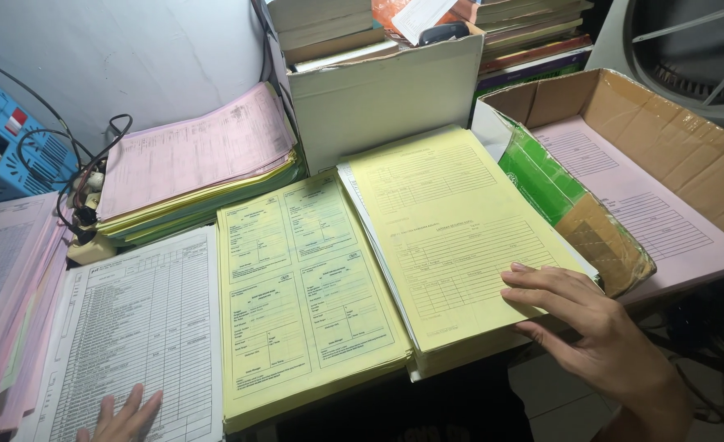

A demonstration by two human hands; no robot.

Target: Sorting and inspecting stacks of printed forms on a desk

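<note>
Three flat stacks of thin printed forms lie side by side. The right hand (591, 323) rests, fingers spread, on the yellow stack (452, 229) beside a cardboard box (673, 131). The left hand (120, 417) lies open-fingered on the white stack (141, 327).

There is one view, from a camera on the person's head. It looks steeply down and forward across the table (329, 409) from its near edge towards the wall at the far edge. It sits close: the paper stacks fill most of the frame, and print lines on the sheets can be made out. The right hand (591, 319) enters from the lower right and the left hand (120, 417) from the bottom edge.
</note>
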